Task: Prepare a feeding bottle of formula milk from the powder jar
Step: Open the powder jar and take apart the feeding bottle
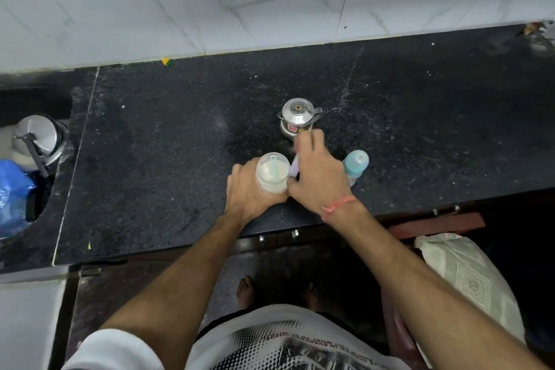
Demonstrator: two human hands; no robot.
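Head view: left hand [250,189] around powder jar [272,172]

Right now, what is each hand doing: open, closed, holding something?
Left hand: grips the open powder jar on the counter.
Right hand: fingers curled round a pale lid-like thing, blurred; what it is cannot be told.

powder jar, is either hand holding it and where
The left hand grips the open powder jar round its side. The right hand pinches a whitish lid by its edge beside the jar.
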